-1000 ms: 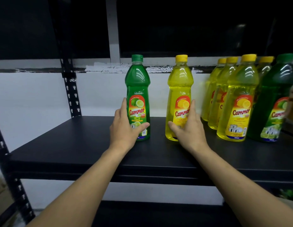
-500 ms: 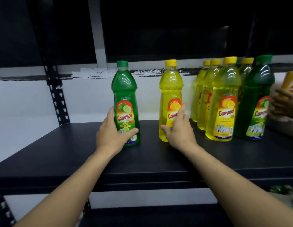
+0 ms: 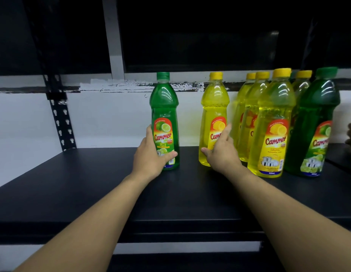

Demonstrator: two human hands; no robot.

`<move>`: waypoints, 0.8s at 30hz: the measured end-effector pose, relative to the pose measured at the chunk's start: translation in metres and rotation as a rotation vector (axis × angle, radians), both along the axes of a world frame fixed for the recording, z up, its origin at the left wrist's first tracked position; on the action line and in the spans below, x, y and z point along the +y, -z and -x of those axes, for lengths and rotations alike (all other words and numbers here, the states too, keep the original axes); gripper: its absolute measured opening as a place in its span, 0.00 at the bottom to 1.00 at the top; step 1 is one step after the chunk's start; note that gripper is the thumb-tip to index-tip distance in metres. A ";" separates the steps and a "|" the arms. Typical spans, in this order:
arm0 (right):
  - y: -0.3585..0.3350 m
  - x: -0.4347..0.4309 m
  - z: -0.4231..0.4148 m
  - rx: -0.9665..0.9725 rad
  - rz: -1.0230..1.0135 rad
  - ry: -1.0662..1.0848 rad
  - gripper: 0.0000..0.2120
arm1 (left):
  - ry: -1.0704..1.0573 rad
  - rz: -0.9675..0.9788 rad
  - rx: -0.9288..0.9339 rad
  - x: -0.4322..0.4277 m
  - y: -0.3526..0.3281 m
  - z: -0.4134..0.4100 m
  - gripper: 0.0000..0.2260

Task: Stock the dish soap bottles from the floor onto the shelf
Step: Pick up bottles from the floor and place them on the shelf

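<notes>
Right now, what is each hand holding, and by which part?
The left hand grips the green bottle round its lower body, thumb across the front. The right hand holds the yellow bottle beside it, also low down.

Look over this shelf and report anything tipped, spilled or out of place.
Nothing stands out. Every bottle on the shelf stands upright with its cap on, and no spill shows. The left hand grips the green bottle, the right hand the yellow bottle.
</notes>
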State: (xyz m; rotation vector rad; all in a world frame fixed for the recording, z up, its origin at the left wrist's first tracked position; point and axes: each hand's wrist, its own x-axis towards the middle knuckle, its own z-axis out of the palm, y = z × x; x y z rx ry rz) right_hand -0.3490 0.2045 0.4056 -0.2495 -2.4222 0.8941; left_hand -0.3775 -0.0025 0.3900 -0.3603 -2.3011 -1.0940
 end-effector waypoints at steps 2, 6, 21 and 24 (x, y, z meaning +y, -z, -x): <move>0.000 0.004 0.011 -0.009 0.017 0.020 0.53 | 0.011 0.000 -0.007 0.006 0.000 0.010 0.42; 0.002 0.012 0.031 -0.005 0.018 0.043 0.53 | 0.045 -0.018 -0.026 0.017 0.000 0.029 0.41; 0.006 0.030 0.085 -0.014 -0.004 0.085 0.56 | -0.001 0.042 -0.027 0.051 0.001 0.089 0.45; 0.008 0.030 0.092 -0.006 -0.022 0.105 0.56 | -0.026 0.055 -0.022 0.054 0.003 0.095 0.46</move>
